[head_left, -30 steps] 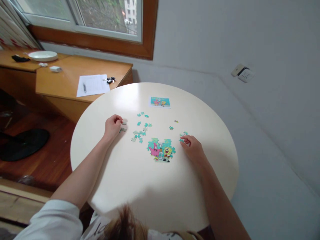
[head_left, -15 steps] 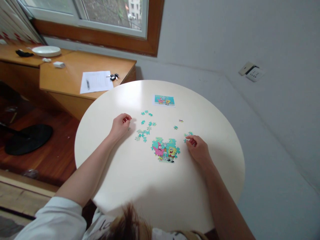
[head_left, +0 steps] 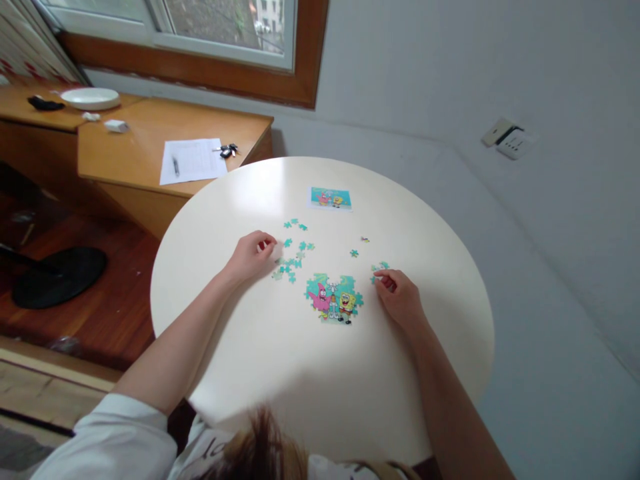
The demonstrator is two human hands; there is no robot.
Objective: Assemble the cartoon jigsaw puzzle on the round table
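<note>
- The left hand (head_left: 254,255) is resting just beside the left loose pieces (head_left: 293,268), its thumb and forefinger tips curling close to each other; I cannot tell whether they are pinching a piece
- The right hand (head_left: 397,293) is bending its fingers beside the right loose pieces (head_left: 383,265), partly covering them; whether its fingertips are gripping one, I cannot tell
- Between the hands, nearer the right one, the partly joined puzzle (head_left: 334,299) is lying flat on the round white table (head_left: 280,373), showing a pink figure, a yellow figure and a slim one between them
- Beyond the puzzle, a lone green piece (head_left: 354,253) and a small dark piece (head_left: 365,239) are lying near each other
- Farther back, a picture card (head_left: 331,198) is lying flat, showing similar figures on turquoise
- On the wooden table (head_left: 140,150) to the left, a sheet of paper (head_left: 193,161) is lying under a pen (head_left: 175,167), with keys (head_left: 228,151) resting at its right edge
</note>
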